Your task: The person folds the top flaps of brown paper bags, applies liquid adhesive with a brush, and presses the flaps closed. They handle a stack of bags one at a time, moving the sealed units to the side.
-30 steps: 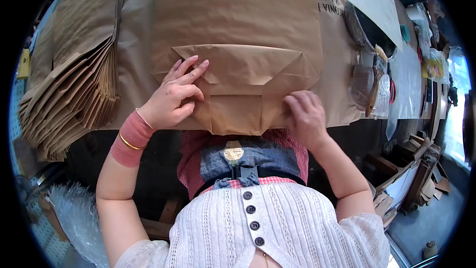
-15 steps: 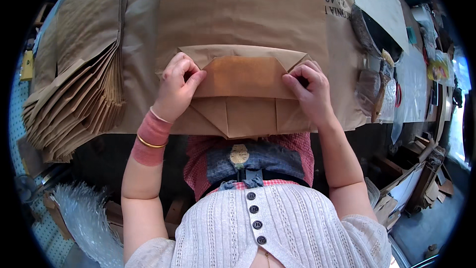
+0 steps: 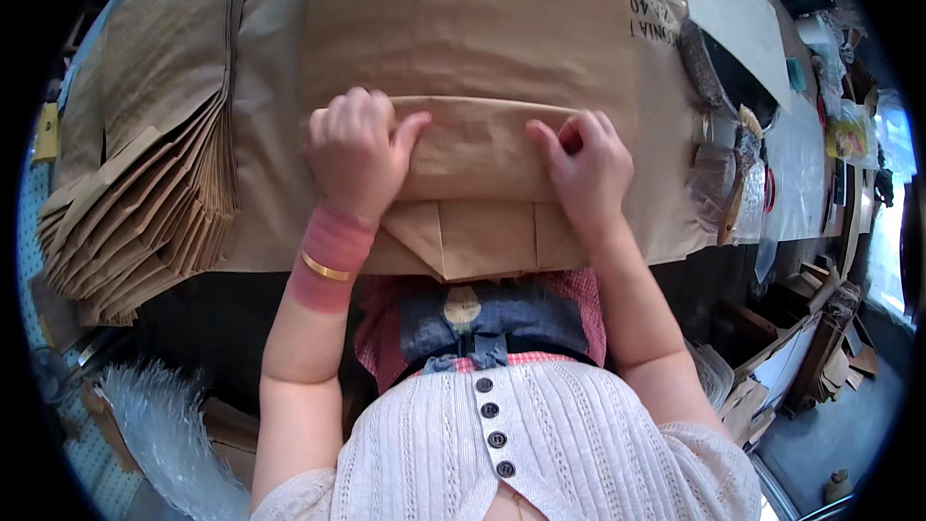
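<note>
A large brown paper bag (image 3: 463,10) lies flat on the table before me, its near end folded into a wide flap (image 3: 482,154) with angled creases below it. My left hand (image 3: 357,150) is curled over the left end of the flap's far edge, thumb out along the paper. At the right end my right hand (image 3: 590,159) has its fingers bent round the same edge, the thumb lying on the flap. Both hands are closed on the paper. The fingertips are partly hidden behind the fold.
To the left, a fanned stack of brown paper bags (image 3: 145,193) reaches the table's near edge. On the right lie a pale sheet (image 3: 738,19), a brush (image 3: 741,183) and clear plastic (image 3: 786,178). A bundle of clear plastic strands (image 3: 164,434) stands low at the left.
The flap's darker orange-brown panel is now covered by plain paper folded over it. My left hand has turned and closed more over the edge; my right hand has shifted slightly left.
</note>
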The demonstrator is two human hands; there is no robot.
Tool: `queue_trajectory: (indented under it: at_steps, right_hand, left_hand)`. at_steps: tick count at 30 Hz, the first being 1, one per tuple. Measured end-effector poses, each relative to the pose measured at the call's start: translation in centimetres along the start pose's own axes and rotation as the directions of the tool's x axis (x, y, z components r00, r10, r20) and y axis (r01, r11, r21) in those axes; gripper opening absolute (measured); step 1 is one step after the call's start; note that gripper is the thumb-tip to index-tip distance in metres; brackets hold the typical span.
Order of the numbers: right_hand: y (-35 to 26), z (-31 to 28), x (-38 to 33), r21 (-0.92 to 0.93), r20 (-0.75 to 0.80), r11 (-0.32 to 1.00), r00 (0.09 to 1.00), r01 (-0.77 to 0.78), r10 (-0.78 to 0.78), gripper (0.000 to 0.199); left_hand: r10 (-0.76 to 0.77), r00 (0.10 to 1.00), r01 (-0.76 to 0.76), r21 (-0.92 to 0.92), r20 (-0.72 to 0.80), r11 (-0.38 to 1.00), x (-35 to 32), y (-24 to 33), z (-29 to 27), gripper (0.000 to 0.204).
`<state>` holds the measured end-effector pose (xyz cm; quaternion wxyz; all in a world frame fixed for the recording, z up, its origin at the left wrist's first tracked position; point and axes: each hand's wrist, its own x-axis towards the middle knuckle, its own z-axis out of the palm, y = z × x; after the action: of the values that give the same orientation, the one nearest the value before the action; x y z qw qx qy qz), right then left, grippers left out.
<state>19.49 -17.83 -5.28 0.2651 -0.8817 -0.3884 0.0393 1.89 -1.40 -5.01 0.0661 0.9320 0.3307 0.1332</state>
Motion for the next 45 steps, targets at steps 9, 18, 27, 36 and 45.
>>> queue_trajectory:
  at_steps: [9,18,27,36,45]
  right_hand:
    - [-3.2,2.2,-3.4,-0.064,0.229,0.880,0.865,0.471,-0.446,0.086]
    - [1.8,-5.1,-2.0,0.241,-0.164,0.941,0.966,0.238,-0.202,0.048]
    - [-2.5,-6.1,-1.8,0.397,0.001,0.772,0.841,0.496,-0.540,0.033]
    - [-1.6,-4.8,-3.0,0.449,0.063,0.774,0.848,0.447,-0.526,0.026]
    - [-1.3,-4.5,-2.5,0.423,0.046,0.749,0.813,0.510,-0.580,0.026]
  left_hand:
    - [0.263,0.924,-0.256,-0.061,0.279,0.965,-3.1,1.5,0.1,0.091]
    - [0.180,0.969,-0.244,0.519,0.171,0.819,-3.7,5.7,-0.1,0.068]
    - [0.428,0.903,-0.367,0.454,-0.037,0.812,4.9,0.0,-4.7,0.021]
    - [0.354,0.919,-0.167,0.640,-0.175,0.750,0.6,-23.5,-24.8,0.020]
    - [0.094,0.993,-0.120,0.466,0.078,0.877,-4.7,-24.5,-23.0,0.031]
